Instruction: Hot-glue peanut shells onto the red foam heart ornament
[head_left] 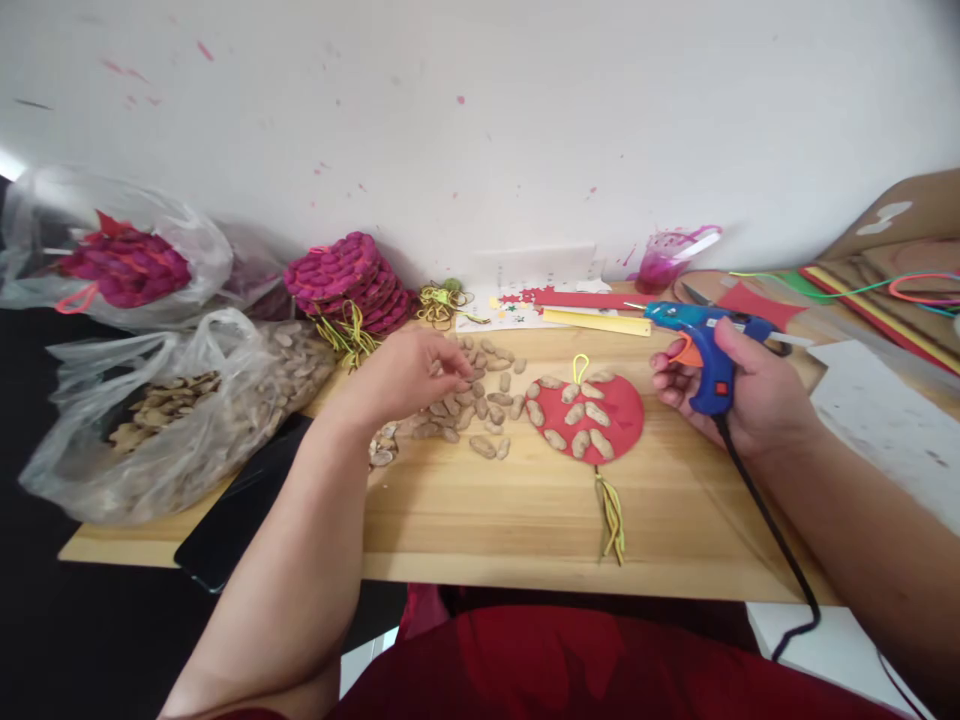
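Note:
My right hand (757,390) is wrapped round a blue hot glue gun (709,350) with an orange trigger; its nozzle points left and a black cord hangs down. My left hand (420,370) is over a pile of unshelled peanuts (450,410), its thumb and fingers curled together; whether a peanut is between the fingertips I cannot make out. Between the hands lies a round red disc (626,420) with several peanuts on it in rows, mostly on its left and middle. A yellow loop (580,368) is at its top and a yellow-green tassel (611,515) below.
Plastic bags of peanuts (247,420) and a dark phone (240,510) lie at left. Stacked magenta peanut discs (349,280) stand behind. A yellow strip (596,320), red paper (761,305), scissors (697,295) and a stained cup (667,260) are at the back. White paper (885,400) lies right.

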